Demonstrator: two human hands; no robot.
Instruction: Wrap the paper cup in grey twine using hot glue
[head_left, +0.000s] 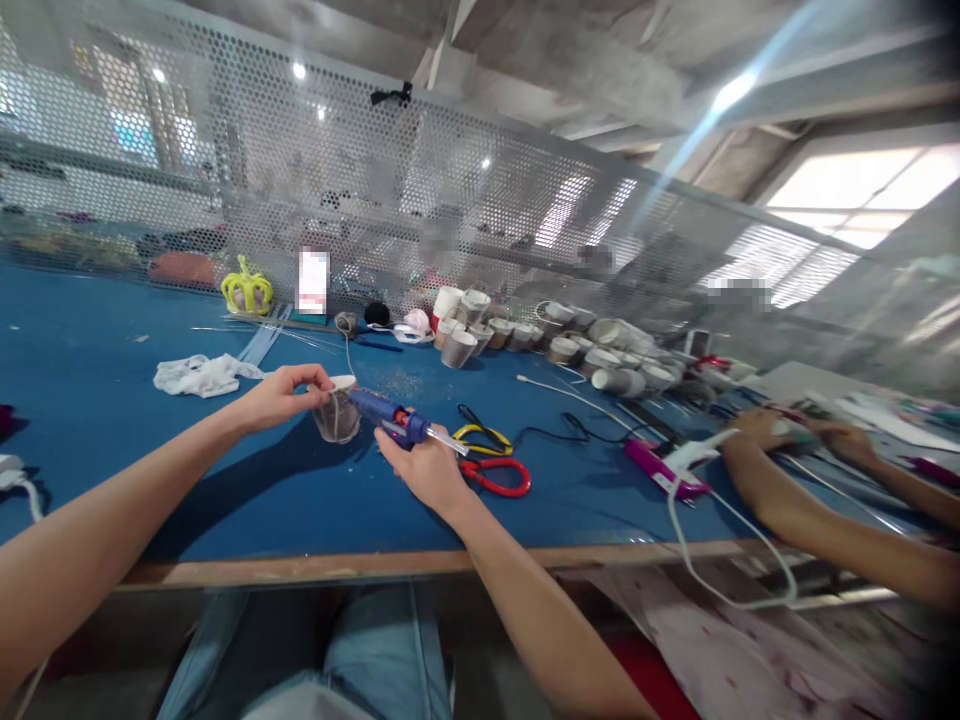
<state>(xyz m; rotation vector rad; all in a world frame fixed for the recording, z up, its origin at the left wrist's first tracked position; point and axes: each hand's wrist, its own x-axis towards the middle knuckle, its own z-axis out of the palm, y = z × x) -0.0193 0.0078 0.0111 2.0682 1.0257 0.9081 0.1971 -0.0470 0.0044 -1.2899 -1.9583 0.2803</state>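
My left hand (291,392) pinches the rim of a small greyish cup (337,418) held tilted just over the blue table. A thin string runs from the cup up to a ball of twine (346,322) behind it. In my right hand (421,462) is a blue glue gun (397,416), with a clear glue stick poking out of its back end. Its nozzle points at the side of the cup; whether it touches I cannot tell. Beside my right hand lie scissors (499,476) with one red and one yellow handle loop.
Many small cups (459,346) stand and lie along the perforated metal screen (420,200). A white cloth (196,375) lies at left, near a yellow crown-shaped piece (247,288). At right, a purple-and-white glue gun (667,470) with its cord lies near a co-worker's hands (757,428).
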